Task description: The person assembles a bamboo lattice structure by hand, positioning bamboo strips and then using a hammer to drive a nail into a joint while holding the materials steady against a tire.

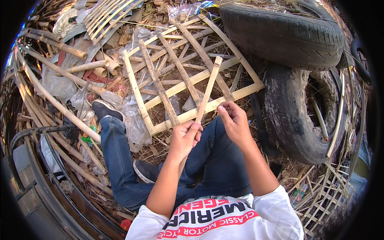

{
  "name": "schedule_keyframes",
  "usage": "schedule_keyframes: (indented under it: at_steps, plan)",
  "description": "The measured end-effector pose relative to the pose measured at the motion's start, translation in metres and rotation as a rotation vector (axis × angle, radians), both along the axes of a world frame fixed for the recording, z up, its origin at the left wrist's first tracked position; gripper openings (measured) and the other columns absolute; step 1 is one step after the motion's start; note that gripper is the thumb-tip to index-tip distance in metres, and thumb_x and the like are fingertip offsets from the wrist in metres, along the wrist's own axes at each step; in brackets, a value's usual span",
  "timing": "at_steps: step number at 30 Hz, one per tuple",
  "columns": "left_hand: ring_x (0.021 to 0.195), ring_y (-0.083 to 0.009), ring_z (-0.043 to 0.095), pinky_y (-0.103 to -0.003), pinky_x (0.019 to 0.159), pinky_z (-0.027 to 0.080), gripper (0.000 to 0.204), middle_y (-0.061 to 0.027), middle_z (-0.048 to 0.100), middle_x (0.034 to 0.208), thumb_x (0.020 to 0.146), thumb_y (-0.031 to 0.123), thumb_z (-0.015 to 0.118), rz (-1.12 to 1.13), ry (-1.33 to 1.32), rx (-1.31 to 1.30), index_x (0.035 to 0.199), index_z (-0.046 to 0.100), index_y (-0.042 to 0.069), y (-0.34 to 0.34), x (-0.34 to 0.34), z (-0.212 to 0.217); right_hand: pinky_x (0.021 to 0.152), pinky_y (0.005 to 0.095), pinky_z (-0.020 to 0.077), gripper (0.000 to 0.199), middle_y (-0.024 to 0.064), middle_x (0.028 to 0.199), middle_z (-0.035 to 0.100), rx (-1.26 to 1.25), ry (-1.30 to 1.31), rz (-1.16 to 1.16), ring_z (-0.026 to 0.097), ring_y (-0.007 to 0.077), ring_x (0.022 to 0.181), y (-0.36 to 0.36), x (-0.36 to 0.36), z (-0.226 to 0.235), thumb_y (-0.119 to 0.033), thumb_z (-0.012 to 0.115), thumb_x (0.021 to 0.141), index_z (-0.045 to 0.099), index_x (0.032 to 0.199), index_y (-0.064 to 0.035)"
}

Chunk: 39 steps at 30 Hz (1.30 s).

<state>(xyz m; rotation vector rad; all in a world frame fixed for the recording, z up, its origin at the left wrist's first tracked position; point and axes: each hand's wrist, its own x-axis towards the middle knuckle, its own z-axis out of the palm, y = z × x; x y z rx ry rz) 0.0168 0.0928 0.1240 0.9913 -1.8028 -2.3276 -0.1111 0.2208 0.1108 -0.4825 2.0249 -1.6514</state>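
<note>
My left hand (186, 137) is closed around a flat, pale bamboo strip (211, 85). The strip slants up and away from me, its far end over a bamboo lattice frame (245, 92), and its lower part runs back under my left forearm. To the right of the strip, my right hand (234, 121) hovers apart from it above my knee. Its fingers are curled in with the thumb against them; whatever they may hold cannot be made out. The frame lies on the ground before me, made of a rim of split bamboo crossed by several brown and pale slats.
Two worn tyres, one upper (282, 37) and one lower (280, 116), lie at the right. Long bamboo poles (60, 105) and a black metal frame (38, 132) line the left. A slatted panel (108, 18) sits at the far left, among plastic sheets (138, 120) and scraps.
</note>
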Motion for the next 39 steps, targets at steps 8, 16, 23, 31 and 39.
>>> schedule_keyframes:
  at_steps: [8,16,23,31,39]
  plan:
    - [0.044,-0.0046,0.041,-0.018,0.039,0.032,0.028,-0.0023,0.050,0.058,0.098,0.022,0.051,0.017,0.147,0.120,0.082,0.059,0.000,0.033,0.042,0.045,0.053,0.0200,0.0352,0.020,-0.0024,0.073,0.054,-0.090,-0.235,0.180,0.043,0.0019,0.062,0.069,0.069,0.055,-0.016,0.056,0.095,0.056,0.102,0.0026]
    - [0.046,-0.0044,0.048,-0.018,0.042,0.039,0.026,-0.0028,0.057,0.063,0.097,0.021,0.052,-0.155,0.200,0.163,0.095,0.064,-0.002,0.059,0.076,0.063,0.059,0.0216,0.0448,0.020,0.0026,0.076,0.061,-0.218,-0.159,0.205,0.054,0.0061,0.067,0.054,0.094,0.094,-0.015,0.056,0.095,0.060,0.095,0.0051]
    - [0.056,-0.0117,0.063,-0.023,0.050,0.052,0.022,-0.0082,0.064,0.071,0.093,0.014,0.057,-0.316,0.212,0.029,0.091,0.065,-0.007,0.055,0.078,0.079,0.058,0.0224,0.0445,0.020,0.0032,0.072,0.062,-0.125,-0.062,0.153,0.054,0.0059,0.065,0.069,0.100,0.103,-0.014,0.059,0.093,0.062,0.089,0.0046]
    - [0.052,-0.0116,0.060,-0.024,0.048,0.051,0.024,-0.0090,0.062,0.067,0.095,0.015,0.055,-0.330,0.241,-0.144,0.090,0.063,-0.007,0.032,0.062,0.102,0.077,0.0416,0.0475,0.040,0.0155,0.100,0.058,0.691,0.472,-0.210,0.059,0.0320,0.092,0.177,0.050,-0.048,-0.020,0.070,0.077,0.051,0.110,-0.0055]
    - [0.052,-0.0102,0.059,-0.022,0.048,0.049,0.023,-0.0076,0.062,0.067,0.094,0.015,0.056,-0.229,0.215,-0.246,0.090,0.064,-0.006,0.021,0.065,0.111,0.098,0.0532,0.0341,0.053,0.0207,0.101,0.063,1.198,0.438,-0.131,0.061,0.0360,0.100,0.207,0.027,-0.117,-0.036,0.069,0.078,0.048,0.116,-0.0056]
